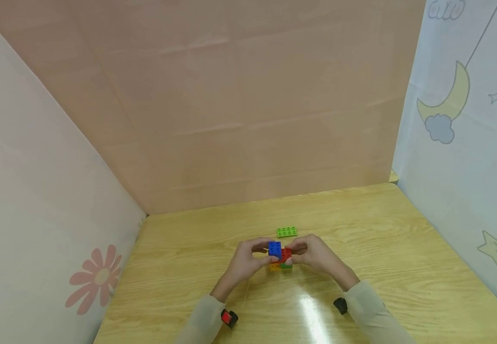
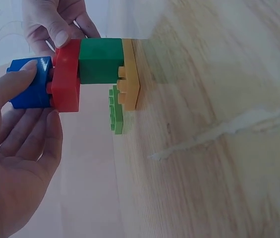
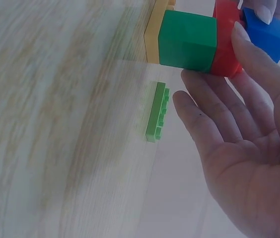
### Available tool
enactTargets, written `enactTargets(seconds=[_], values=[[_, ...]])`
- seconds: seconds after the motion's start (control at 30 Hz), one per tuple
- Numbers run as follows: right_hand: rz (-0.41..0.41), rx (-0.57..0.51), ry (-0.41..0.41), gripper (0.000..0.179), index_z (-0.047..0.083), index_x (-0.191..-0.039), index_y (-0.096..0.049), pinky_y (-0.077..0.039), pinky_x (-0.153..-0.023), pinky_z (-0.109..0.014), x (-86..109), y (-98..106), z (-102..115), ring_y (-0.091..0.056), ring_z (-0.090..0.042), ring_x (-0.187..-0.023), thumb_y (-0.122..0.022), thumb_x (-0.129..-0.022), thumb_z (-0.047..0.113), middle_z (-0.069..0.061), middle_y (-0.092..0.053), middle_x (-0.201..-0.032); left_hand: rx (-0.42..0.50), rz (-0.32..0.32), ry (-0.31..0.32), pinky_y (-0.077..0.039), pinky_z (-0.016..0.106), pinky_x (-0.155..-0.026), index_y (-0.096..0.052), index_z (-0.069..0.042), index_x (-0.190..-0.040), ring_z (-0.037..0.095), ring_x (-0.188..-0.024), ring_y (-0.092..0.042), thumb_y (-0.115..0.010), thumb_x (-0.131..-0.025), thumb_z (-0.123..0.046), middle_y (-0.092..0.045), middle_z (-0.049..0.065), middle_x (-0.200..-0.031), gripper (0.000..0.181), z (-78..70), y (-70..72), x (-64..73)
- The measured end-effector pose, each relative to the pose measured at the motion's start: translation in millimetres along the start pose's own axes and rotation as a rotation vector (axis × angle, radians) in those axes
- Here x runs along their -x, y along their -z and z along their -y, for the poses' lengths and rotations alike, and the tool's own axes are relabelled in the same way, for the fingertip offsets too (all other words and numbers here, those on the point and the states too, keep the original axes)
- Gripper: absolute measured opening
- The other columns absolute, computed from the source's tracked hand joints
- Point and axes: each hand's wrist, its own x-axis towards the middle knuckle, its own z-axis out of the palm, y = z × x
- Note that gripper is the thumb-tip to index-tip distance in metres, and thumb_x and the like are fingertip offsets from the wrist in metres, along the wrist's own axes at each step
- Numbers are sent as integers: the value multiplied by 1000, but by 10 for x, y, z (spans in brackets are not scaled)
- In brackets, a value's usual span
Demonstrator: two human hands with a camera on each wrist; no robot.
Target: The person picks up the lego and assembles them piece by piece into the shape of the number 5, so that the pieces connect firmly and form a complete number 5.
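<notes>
A small stack of toy building bricks stands on the table between both hands. Its base is a flat yellow-orange brick (image 2: pixel 131 82), with a dark green brick (image 2: pixel 100 60) on one end. Across the green one lies a red brick (image 2: pixel 66 79), its other end overhanging the base. On that overhanging end sits a blue brick (image 2: pixel 33 82), which my left hand (image 1: pixel 247 260) pinches between thumb and fingers. My right hand (image 1: pixel 315 255) grips the red brick from the other side, thumb on its near face and fingers behind.
A flat light green brick (image 1: pixel 286 232) with studs up lies on the wooden table (image 1: pixel 179 258) just behind the stack. A brown sheet (image 1: pixel 248 110) rises at the table's back edge, and pale printed panels (image 1: pixel 459 157) stand at both sides.
</notes>
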Motion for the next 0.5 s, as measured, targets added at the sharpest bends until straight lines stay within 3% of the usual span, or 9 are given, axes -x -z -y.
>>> enactTargets(seconds=[0.2,0.5], values=[[4,-11,1,36,4,-120,-77,-64,-93,-45,7,13,5,-76,-31,-110,-86,-89,21,-15,-78,-119,-17,-4,-4,-59,55,-100,-75,-24,-130,17,-108,-74,-82,-93,-29,-80,0,-117,38,-13,-5,-13],[4,-3,3,36,6,-119,-77,-63,-94,-46,-6,7,-15,-76,-31,-111,-86,-88,22,-13,-78,-119,-123,-12,-74,-62,47,-97,-74,-17,-132,16,-109,-75,-81,-93,-26,-78,3,-123,40,-24,-11,-5]])
